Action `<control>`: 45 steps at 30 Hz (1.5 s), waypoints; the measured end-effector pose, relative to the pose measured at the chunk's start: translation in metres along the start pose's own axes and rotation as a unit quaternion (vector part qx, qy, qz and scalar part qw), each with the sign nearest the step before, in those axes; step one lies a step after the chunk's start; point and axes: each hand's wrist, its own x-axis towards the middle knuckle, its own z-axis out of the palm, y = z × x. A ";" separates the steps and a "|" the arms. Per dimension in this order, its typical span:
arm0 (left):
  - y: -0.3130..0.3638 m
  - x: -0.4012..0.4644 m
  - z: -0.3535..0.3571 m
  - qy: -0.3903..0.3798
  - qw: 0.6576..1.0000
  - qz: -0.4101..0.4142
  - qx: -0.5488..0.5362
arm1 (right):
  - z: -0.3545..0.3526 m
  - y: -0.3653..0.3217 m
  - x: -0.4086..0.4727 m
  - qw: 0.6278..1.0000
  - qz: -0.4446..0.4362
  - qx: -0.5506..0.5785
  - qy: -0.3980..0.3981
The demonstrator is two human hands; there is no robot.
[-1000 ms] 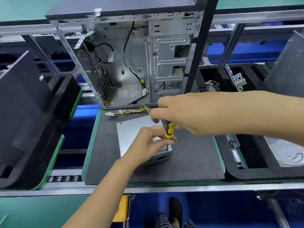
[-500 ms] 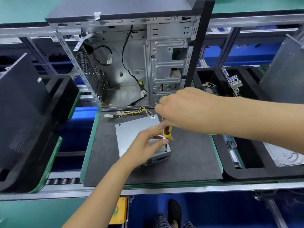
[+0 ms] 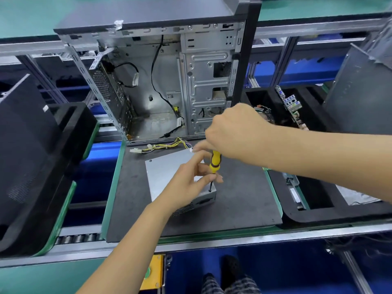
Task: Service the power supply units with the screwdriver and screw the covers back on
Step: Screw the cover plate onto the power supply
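A grey metal power supply unit [image 3: 163, 172] lies flat on the dark mat [image 3: 239, 200], its yellow cable bundle [image 3: 165, 146] trailing toward the case. My right hand [image 3: 231, 132] grips the top of a yellow-and-black screwdriver [image 3: 214, 161], held upright with its tip on the unit's near right corner. My left hand [image 3: 191, 183] rests on the unit's cover and pinches the screwdriver's shaft just above the tip, its forefinger stretched upward.
An open computer case [image 3: 169, 81] stands behind the mat. Black foam trays sit on both sides: one on the left [image 3: 42, 166], one on the right [image 3: 318, 200] holding parts and a circuit board [image 3: 292, 107]. A metal rail [image 3: 212, 242] runs along the front.
My right hand has lifted slightly on the handle, baring more of the yellow grip. My left forefinger has straightened upward. The view has shifted a little.
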 end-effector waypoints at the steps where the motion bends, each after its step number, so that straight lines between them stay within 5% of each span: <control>1: 0.000 0.000 0.000 -0.001 1.000 0.001 0.002 | 0.003 0.002 0.001 1.000 -0.001 0.010 0.003; 5: -0.001 -0.002 -0.001 -0.012 1.000 -0.009 -0.018 | 0.007 0.015 0.003 0.969 -0.126 0.193 -0.090; 8: 0.004 -0.001 0.001 -0.017 0.998 -0.012 -0.058 | 0.011 0.012 0.006 0.984 -0.122 0.113 -0.056; 13: 0.017 0.005 0.016 0.157 0.982 0.024 -0.104 | 0.014 0.008 0.014 0.995 -0.081 0.038 0.048; 18: 0.019 -0.003 -0.001 0.062 0.991 -0.021 -0.115 | 0.013 0.021 0.013 0.962 -0.207 0.171 -0.058; 20: 0.022 -0.002 -0.001 0.041 0.989 -0.010 -0.139 | 0.010 0.015 0.013 0.975 -0.180 0.125 -0.028; 23: 0.024 0.003 0.006 0.137 0.983 0.026 -0.117 | 0.012 0.005 0.015 0.989 -0.127 0.040 0.060; 26: 0.023 0.003 0.006 0.170 0.981 0.029 -0.093 | 0.017 0.012 0.016 0.983 -0.138 0.107 0.055; 29: 0.023 0.002 -0.004 0.134 0.982 -0.004 -0.134 | 0.020 0.027 0.015 0.957 -0.220 0.189 0.019; 32: 0.026 0.001 -0.008 0.061 0.984 -0.007 -0.170 | 0.018 0.031 0.011 0.977 -0.183 0.099 0.056; 36: 0.026 0.005 0.003 0.138 0.977 -0.020 -0.164 | 0.017 0.020 0.011 0.990 -0.111 0.027 0.078; 38: 0.023 0.006 0.005 0.156 0.973 -0.019 -0.169 | 0.021 0.018 0.011 0.989 -0.109 0.060 0.075; 42: 0.018 0.000 0.000 0.065 0.981 -0.012 -0.183 | 0.022 0.027 0.006 0.967 -0.170 0.191 -0.013; 45: 0.017 0.002 0.010 0.069 0.983 0.005 -0.172 | 0.029 0.019 0.008 0.981 -0.128 0.118 0.079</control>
